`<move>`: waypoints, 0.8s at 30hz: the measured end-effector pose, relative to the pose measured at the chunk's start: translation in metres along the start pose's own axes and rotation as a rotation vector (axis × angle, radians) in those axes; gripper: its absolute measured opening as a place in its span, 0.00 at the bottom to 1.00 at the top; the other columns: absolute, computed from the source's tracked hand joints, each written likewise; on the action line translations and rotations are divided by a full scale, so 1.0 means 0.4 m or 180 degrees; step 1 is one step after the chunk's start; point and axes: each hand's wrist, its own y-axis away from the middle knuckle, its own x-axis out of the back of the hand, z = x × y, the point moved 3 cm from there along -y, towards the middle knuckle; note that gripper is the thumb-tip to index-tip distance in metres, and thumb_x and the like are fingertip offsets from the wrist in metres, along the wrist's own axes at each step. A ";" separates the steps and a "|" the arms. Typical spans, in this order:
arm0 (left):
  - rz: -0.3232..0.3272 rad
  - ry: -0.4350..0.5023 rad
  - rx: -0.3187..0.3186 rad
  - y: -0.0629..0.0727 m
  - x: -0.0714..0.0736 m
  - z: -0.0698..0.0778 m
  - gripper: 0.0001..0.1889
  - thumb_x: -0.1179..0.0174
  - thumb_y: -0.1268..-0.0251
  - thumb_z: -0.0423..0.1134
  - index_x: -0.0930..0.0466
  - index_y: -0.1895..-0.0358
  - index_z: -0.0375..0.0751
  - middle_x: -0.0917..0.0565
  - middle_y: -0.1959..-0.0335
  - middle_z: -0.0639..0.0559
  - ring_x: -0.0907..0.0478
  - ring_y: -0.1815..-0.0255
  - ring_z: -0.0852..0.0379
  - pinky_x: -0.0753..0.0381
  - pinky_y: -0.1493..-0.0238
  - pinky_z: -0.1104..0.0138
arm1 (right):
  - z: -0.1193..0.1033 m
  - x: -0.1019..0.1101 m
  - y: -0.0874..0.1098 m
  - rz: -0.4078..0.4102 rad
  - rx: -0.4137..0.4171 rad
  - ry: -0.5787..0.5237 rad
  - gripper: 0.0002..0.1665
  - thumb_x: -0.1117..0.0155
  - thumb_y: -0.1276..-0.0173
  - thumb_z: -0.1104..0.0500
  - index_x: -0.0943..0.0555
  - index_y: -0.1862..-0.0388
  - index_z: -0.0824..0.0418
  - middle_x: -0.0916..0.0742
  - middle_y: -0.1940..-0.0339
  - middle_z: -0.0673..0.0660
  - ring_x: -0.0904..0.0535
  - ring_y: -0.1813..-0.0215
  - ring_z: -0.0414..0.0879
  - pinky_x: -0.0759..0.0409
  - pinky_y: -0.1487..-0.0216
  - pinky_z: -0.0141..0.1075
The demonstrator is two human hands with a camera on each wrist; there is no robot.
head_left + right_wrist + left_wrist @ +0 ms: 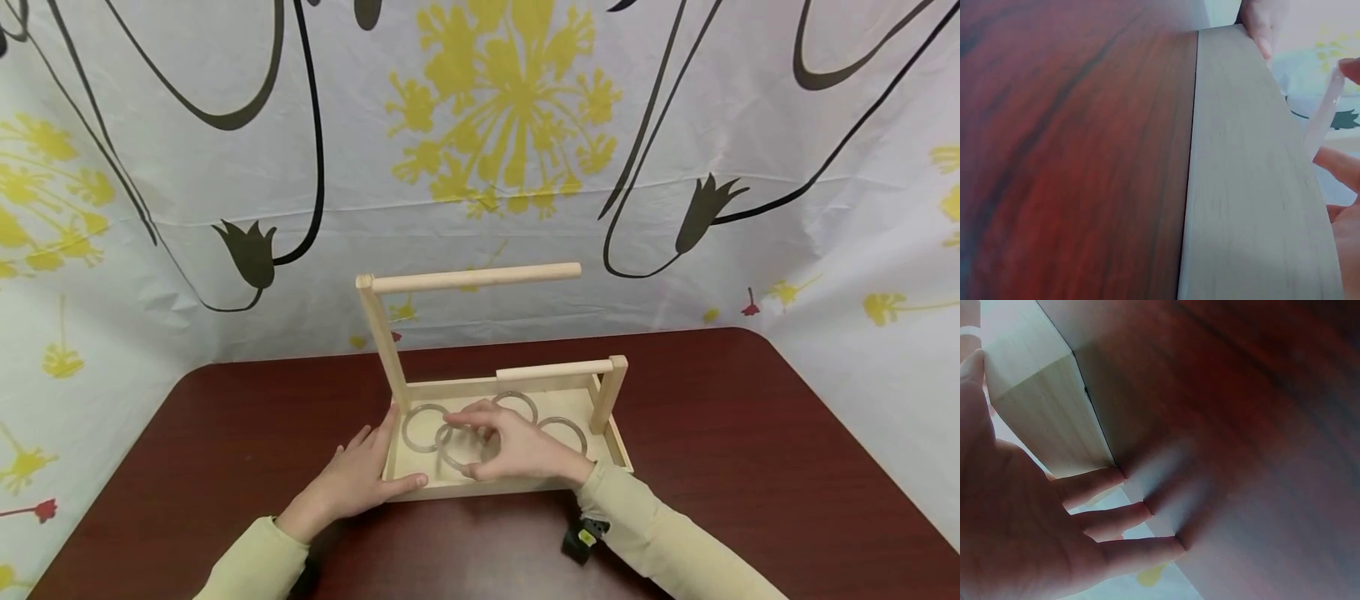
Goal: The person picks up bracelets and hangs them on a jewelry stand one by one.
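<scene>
A shallow wooden tray (480,490) holds several clear rings. My right hand (517,446) pinches one clear ring (442,457) between thumb and fingers over the tray's left half; the right wrist view shows this ring (1325,115) tilted up above the tray's side wall (1254,162). Another ring (406,429) lies to its left, partly overlapped in view. Two more, a back ring (535,408) and a right ring (584,437), lie beyond my right hand. My left hand (360,471) rests against the tray's left end, fingers spread, its fingertips touching the tabletop in the left wrist view.
From the tray's left end rises a tall post (384,342) with a long horizontal dowel (480,277). A shorter post (609,396) at the right end carries a lower dowel (555,370) pointing left. Dark red tabletop (720,433) surrounds the tray; a patterned cloth (480,225) hangs behind.
</scene>
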 end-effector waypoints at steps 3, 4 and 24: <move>-0.0006 -0.0016 -0.0004 -0.001 0.000 0.002 0.57 0.39 0.43 0.67 0.59 0.23 0.35 0.36 0.31 0.31 0.44 0.32 0.26 0.46 0.43 0.29 | -0.003 0.002 0.000 0.0028 0.0083 -0.0147 0.40 0.28 0.49 0.60 0.27 0.33 0.63 0.21 0.46 0.57 0.25 0.52 0.55 0.24 0.52 0.38; -0.0008 -0.0025 -0.0003 -0.001 0.000 0.003 0.57 0.39 0.43 0.67 0.59 0.23 0.35 0.36 0.31 0.31 0.44 0.32 0.26 0.46 0.43 0.29 | -0.003 0.003 0.000 0.0045 0.0127 -0.0198 0.40 0.29 0.48 0.61 0.27 0.33 0.63 0.21 0.46 0.58 0.24 0.52 0.55 0.23 0.52 0.38; 0.0060 -0.0108 -0.0072 -0.001 -0.003 0.000 0.58 0.39 0.44 0.68 0.58 0.23 0.34 0.35 0.33 0.29 0.42 0.33 0.26 0.44 0.44 0.29 | -0.021 0.003 0.002 0.0069 0.0504 -0.0858 0.34 0.33 0.43 0.60 0.28 0.37 0.66 0.21 0.43 0.58 0.24 0.50 0.54 0.22 0.50 0.42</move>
